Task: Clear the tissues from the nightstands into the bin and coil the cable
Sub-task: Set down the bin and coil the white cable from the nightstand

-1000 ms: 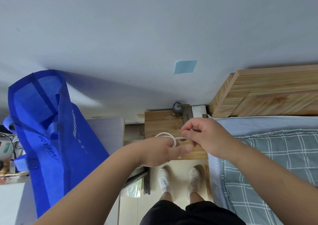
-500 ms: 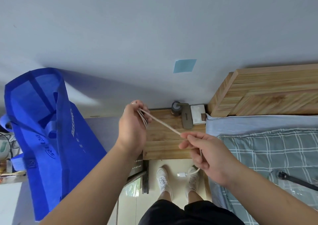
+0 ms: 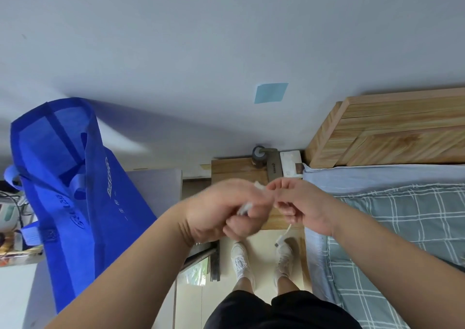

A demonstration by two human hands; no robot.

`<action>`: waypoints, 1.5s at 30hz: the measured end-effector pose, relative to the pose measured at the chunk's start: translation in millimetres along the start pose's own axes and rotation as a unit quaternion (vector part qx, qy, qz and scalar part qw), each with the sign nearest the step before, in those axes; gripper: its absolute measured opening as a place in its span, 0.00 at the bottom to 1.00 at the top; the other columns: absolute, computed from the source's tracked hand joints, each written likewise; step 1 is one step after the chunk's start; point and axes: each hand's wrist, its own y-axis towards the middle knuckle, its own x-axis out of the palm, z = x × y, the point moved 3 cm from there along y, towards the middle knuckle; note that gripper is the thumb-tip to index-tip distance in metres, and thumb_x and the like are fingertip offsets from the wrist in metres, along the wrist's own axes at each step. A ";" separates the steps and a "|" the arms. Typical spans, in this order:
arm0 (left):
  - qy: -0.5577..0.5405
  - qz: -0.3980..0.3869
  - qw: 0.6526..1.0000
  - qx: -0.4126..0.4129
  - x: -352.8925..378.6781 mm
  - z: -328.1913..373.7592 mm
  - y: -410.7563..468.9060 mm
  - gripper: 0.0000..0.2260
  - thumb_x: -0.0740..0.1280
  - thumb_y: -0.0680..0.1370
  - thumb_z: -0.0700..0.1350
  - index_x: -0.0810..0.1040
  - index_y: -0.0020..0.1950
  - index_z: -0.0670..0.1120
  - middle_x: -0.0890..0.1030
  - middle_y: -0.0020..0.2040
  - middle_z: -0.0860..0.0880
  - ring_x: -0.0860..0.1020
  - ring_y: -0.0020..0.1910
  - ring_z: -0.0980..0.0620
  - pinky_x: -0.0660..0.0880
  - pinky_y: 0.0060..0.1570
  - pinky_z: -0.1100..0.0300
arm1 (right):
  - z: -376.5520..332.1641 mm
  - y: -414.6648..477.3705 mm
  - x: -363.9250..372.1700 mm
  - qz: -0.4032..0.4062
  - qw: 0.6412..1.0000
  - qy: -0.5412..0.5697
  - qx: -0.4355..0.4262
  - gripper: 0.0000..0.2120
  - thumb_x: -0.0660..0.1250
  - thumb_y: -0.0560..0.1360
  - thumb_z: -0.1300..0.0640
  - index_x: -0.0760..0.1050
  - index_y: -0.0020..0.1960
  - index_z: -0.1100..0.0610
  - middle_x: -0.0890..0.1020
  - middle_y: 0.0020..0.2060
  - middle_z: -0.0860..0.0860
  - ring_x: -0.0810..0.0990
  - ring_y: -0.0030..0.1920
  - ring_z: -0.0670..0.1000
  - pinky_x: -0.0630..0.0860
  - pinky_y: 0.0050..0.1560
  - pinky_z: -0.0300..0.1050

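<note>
Fingers (image 3: 241,226) of left hand (image 3: 219,210) curled round cable (image 3: 245,207), right hand (image 3: 305,206) pinching it — above nightstand (image 3: 234,171)

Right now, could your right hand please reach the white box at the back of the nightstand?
Probably, once freed: the white box lies just beyond the right hand, with nothing visibly between them, but that hand is pinching the cable along with the left hand.

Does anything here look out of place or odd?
Only the white cable: its plug end dangles loose under the right hand, while the left hand grips the rest. Nothing looks spilled or broken.
</note>
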 end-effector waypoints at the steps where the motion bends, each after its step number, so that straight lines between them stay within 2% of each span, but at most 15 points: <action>1: 0.093 0.004 0.993 -0.065 -0.6 -9.5 1.8 0.17 0.63 0.83 0.51 0.72 0.34 0.50 0.66 0.26 0.56 0.58 0.23 0.55 0.55 0.22 0.64 | -7.8 0.7 -1.2 0.010 1.000 -0.013 -0.014 0.05 0.75 0.76 0.60 0.80 0.49 0.54 0.78 0.30 0.49 0.67 0.25 0.46 0.64 0.25 0.39; 3: 0.281 0.045 0.943 -0.171 -6.9 -28.7 8.3 0.21 0.62 0.83 0.57 0.69 0.35 0.47 0.64 0.27 0.53 0.59 0.25 0.53 0.58 0.24 0.64 | -21.2 0.2 -0.7 0.032 0.996 -0.063 -0.048 0.03 0.73 0.78 0.59 0.82 0.47 0.52 0.78 0.30 0.49 0.68 0.25 0.46 0.65 0.25 0.39; 5: 0.343 0.115 0.908 -0.209 -14.9 -41.2 13.4 0.25 0.58 0.81 0.66 0.70 0.38 0.47 0.65 0.29 0.53 0.61 0.27 0.53 0.62 0.27 0.63 | -28.3 -3.1 5.8 0.054 0.987 -0.131 -0.079 0.05 0.69 0.80 0.60 0.82 0.48 0.53 0.79 0.30 0.49 0.70 0.25 0.47 0.68 0.25 0.41; 9: 0.236 0.267 0.929 -0.103 -35.4 -47.7 19.1 0.35 0.43 0.78 0.77 0.72 0.41 0.49 0.68 0.32 0.53 0.64 0.30 0.54 0.65 0.32 0.59 | -25.8 -17.9 27.7 0.072 0.975 -0.179 -0.110 0.08 0.65 0.79 0.64 0.80 0.53 0.54 0.82 0.31 0.49 0.76 0.28 0.52 0.74 0.28 0.45; 14: 0.017 0.419 0.906 0.066 -51.5 -52.4 22.7 0.25 0.61 0.79 0.70 0.79 0.33 0.53 0.74 0.31 0.50 0.71 0.32 0.50 0.68 0.37 0.54 | -13.1 -33.0 43.6 0.097 0.973 -0.151 -0.147 0.06 0.66 0.80 0.64 0.79 0.53 0.56 0.85 0.34 0.51 0.82 0.33 0.51 0.82 0.41 0.45; 17: -0.160 0.387 0.895 0.156 -51.2 -50.5 24.5 0.19 0.66 0.80 0.57 0.76 0.32 0.50 0.74 0.32 0.50 0.73 0.32 0.51 0.73 0.38 0.57 | -5.9 -38.0 46.3 0.113 0.965 -0.165 -0.171 0.03 0.69 0.81 0.59 0.80 0.49 0.58 0.84 0.33 0.51 0.81 0.35 0.48 0.81 0.47 0.48; 21: -0.266 0.338 0.880 0.200 -37.7 -43.4 26.0 0.20 0.69 0.80 0.51 0.70 0.30 0.50 0.69 0.29 0.51 0.72 0.29 0.51 0.73 0.37 0.58 | 7.0 -34.7 49.6 0.131 0.975 -0.094 -0.154 0.12 0.76 0.75 0.51 0.81 0.49 0.58 0.84 0.36 0.51 0.83 0.36 0.50 0.85 0.45 0.54; 25: -0.337 0.283 0.872 0.215 -25.2 -38.7 28.3 0.24 0.69 0.79 0.50 0.63 0.27 0.51 0.63 0.23 0.52 0.65 0.24 0.53 0.67 0.28 0.60 | 19.5 -26.0 55.3 0.061 0.991 -0.011 -0.116 0.37 0.80 0.65 0.36 0.76 0.70 0.49 0.83 0.64 0.47 0.83 0.62 0.44 0.84 0.58 0.55; 27: -0.343 0.245 0.883 0.206 -19.3 -37.9 30.6 0.24 0.68 0.79 0.48 0.60 0.27 0.51 0.60 0.23 0.53 0.60 0.25 0.53 0.61 0.28 0.60 | 18.5 -25.9 57.8 -0.001 0.991 0.029 -0.134 0.32 0.81 0.69 0.41 0.79 0.69 0.50 0.84 0.65 0.51 0.81 0.67 0.52 0.80 0.65 0.60; 30: -0.309 0.223 0.906 0.182 -16.5 -36.2 31.1 0.23 0.67 0.79 0.48 0.63 0.26 0.51 0.63 0.24 0.52 0.63 0.26 0.53 0.64 0.29 0.61 | 17.2 -29.4 55.8 -0.002 0.986 0.059 -0.158 0.21 0.82 0.70 0.50 0.84 0.60 0.52 0.87 0.58 0.56 0.84 0.61 0.56 0.80 0.64 0.58; 33: -0.238 0.248 0.929 0.135 -19.5 -32.5 29.2 0.20 0.68 0.79 0.51 0.71 0.28 0.48 0.76 0.28 0.49 0.74 0.28 0.50 0.75 0.32 0.57 | 20.4 -31.4 50.8 0.024 0.983 0.058 -0.172 0.19 0.82 0.67 0.53 0.84 0.57 0.49 0.88 0.49 0.52 0.85 0.49 0.51 0.82 0.53 0.46; 36: -0.138 0.301 0.939 0.088 -20.9 -29.1 25.9 0.20 0.68 0.80 0.55 0.72 0.31 0.48 0.81 0.32 0.43 0.71 0.28 0.45 0.72 0.28 0.55 | 19.9 -33.9 52.4 0.030 0.979 0.048 -0.195 0.18 0.82 0.68 0.54 0.83 0.56 0.47 0.87 0.45 0.50 0.84 0.44 0.51 0.81 0.46 0.44; 39: -0.044 0.392 0.914 0.097 -22.3 -28.1 23.6 0.21 0.67 0.82 0.55 0.75 0.32 0.47 0.81 0.35 0.40 0.74 0.28 0.45 0.75 0.28 0.55 | 19.5 -34.9 54.2 0.053 0.974 0.046 -0.217 0.17 0.81 0.69 0.56 0.82 0.56 0.46 0.86 0.45 0.52 0.83 0.40 0.54 0.81 0.42 0.47; 42: 0.053 0.493 0.862 0.107 -28.6 -30.4 19.6 0.23 0.67 0.82 0.58 0.76 0.29 0.50 0.82 0.32 0.46 0.80 0.31 0.49 0.78 0.32 0.58 | 17.2 -36.3 51.9 0.089 0.971 0.024 -0.220 0.16 0.79 0.71 0.55 0.81 0.57 0.45 0.87 0.47 0.54 0.85 0.39 0.54 0.82 0.42 0.47; 45: 0.130 0.525 0.838 0.075 -33.2 -36.3 17.9 0.26 0.65 0.80 0.64 0.73 0.28 0.50 0.76 0.28 0.51 0.74 0.27 0.53 0.73 0.28 0.62 | 12.1 -38.2 49.0 0.079 0.974 0.030 -0.211 0.17 0.79 0.69 0.55 0.82 0.56 0.45 0.87 0.48 0.52 0.86 0.40 0.55 0.83 0.43 0.46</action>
